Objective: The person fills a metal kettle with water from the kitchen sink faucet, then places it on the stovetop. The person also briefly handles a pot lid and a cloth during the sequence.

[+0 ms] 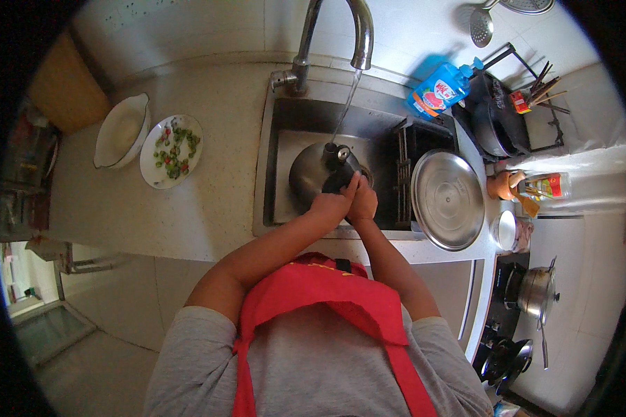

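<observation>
Water runs from the curved metal faucet [363, 49] onto a dark metal kettle [309, 174] in the stainless steel sink [281, 122]. The stream falls at the kettle's top, near its short round neck. Both hands meet at the kettle's black handle, on the side nearest me. My left hand [335, 202] reaches across from the left, its fingers overlapping the other hand. My right hand [364, 200] is closed around the handle. How the fingers of the left hand lie is partly hidden.
Left of the sink stand a plate of chopped green and red peppers [161, 175] and a white bowl [121, 130]. A steel lid [447, 203] leans over the sink's right edge, with a blue soap bottle [438, 91] behind. A steel pot [537, 292] stands on the stove further right.
</observation>
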Demonstrator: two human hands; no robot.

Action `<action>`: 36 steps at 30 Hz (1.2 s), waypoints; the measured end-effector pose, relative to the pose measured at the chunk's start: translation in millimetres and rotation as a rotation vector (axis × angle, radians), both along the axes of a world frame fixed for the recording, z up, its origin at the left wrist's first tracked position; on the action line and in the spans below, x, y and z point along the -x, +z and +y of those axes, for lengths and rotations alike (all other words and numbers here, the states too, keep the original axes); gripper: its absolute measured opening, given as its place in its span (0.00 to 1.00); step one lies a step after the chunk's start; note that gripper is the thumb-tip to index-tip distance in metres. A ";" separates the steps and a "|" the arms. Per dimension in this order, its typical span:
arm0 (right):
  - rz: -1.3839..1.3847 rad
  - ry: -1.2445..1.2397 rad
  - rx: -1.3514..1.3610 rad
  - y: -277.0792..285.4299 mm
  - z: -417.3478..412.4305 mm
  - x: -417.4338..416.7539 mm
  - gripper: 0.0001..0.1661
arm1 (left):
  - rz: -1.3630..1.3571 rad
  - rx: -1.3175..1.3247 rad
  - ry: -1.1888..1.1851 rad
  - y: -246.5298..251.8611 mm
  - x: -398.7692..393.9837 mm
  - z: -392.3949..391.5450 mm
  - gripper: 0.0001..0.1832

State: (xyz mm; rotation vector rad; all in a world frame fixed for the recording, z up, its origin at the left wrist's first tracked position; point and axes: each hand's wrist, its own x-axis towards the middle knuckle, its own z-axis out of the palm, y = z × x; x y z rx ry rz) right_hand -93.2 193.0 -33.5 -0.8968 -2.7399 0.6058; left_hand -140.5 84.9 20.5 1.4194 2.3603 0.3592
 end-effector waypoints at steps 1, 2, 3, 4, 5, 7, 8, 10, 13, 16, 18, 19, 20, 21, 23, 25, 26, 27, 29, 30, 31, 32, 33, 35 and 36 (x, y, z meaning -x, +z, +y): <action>0.013 -0.003 0.010 -2.2 1.2 0.3 0.21 | 0.001 0.014 0.005 -0.2 -0.5 1.2 0.40; 0.025 -0.006 0.020 -3.9 2.1 0.1 0.21 | 0.001 0.028 0.010 0.2 -1.0 2.5 0.41; 0.013 -0.017 0.036 -1.7 1.7 0.5 0.21 | 0.003 0.043 0.016 0.6 -1.0 3.3 0.41; 0.001 -0.028 0.052 2.1 0.9 1.0 0.21 | -0.007 0.062 0.015 1.3 -0.7 3.8 0.41; -0.011 -0.040 0.068 4.3 0.3 1.4 0.21 | -0.017 0.081 0.014 2.5 -0.4 4.1 0.41; -0.005 -0.042 0.060 4.2 0.5 1.1 0.21 | -0.029 0.102 0.007 4.8 -0.5 5.1 0.41; -0.002 -0.043 0.056 4.3 0.4 0.9 0.20 | -0.030 0.105 0.001 5.8 -0.4 5.1 0.42; 0.034 -0.028 0.050 5.6 -0.6 -0.3 0.19 | -0.022 0.089 0.004 5.1 -1.0 4.5 0.42; 0.019 -0.042 0.052 6.6 -2.2 0.6 0.18 | 0.009 0.049 0.022 2.7 -3.4 2.8 0.43; -0.003 -0.058 0.072 9.8 -2.6 0.1 0.18 | 0.032 0.055 0.020 3.6 -4.7 1.8 0.43; 0.004 -0.067 0.079 10.6 -3.2 -0.1 0.18 | 0.040 0.075 0.007 6.3 -4.1 1.3 0.42; 0.015 -0.073 0.077 10.5 -3.7 0.3 0.19 | 0.029 0.067 0.007 7.8 -3.8 0.9 0.42; 0.025 -0.079 0.075 10.5 -4.2 0.3 0.19 | 0.019 0.060 0.006 9.2 -3.6 0.6 0.42; 0.017 -0.078 0.085 12.5 -5.0 0.2 0.19 | 0.009 0.053 0.007 10.1 -3.3 0.1 0.42; 0.000 -0.076 0.103 17.2 -6.4 0.1 0.18 | 0.006 0.093 -0.009 9.4 -2.3 -0.3 0.42; -0.007 -0.095 0.113 15.9 -6.2 0.7 0.18 | 0.012 0.096 -0.014 7.1 -2.9 0.2 0.42; -0.011 -0.104 0.118 15.5 -6.3 0.8 0.18 | 0.021 0.082 -0.010 5.1 -3.5 0.4 0.42; -0.010 -0.096 0.113 15.6 -6.3 0.5 0.19 | 0.029 0.067 -0.004 3.4 -3.8 0.5 0.42; -0.008 -0.080 0.103 16.2 -6.2 -0.3 0.19 | 0.013 0.053 -0.001 1.3 -3.9 0.2 0.42; -0.011 -0.080 0.116 15.2 -6.1 -0.4 0.19 | 0.006 0.047 0.002 1.0 -3.7 -0.1 0.42; -0.014 -0.080 0.128 13.3 -5.9 -0.7 0.19 | 0.004 0.058 0.002 1.3 -3.7 -0.1 0.41; -0.017 -0.081 0.141 12.3 -5.9 -0.9 0.19 | 0.003 0.070 0.002 1.9 -3.9 0.1 0.41; -0.016 -0.079 0.132 13.4 -6.4 -0.9 0.19 | 0.002 0.081 0.001 2.8 -3.6 0.4 0.41; -0.015 -0.076 0.115 16.0 -7.4 -1.2 0.19 | 0.000 0.101 -0.001 4.8 -4.2 0.5 0.41; -0.010 -0.064 0.114 16.0 -7.2 -1.7 0.19 | 0.000 0.112 -0.003 5.7 -4.6 0.4 0.41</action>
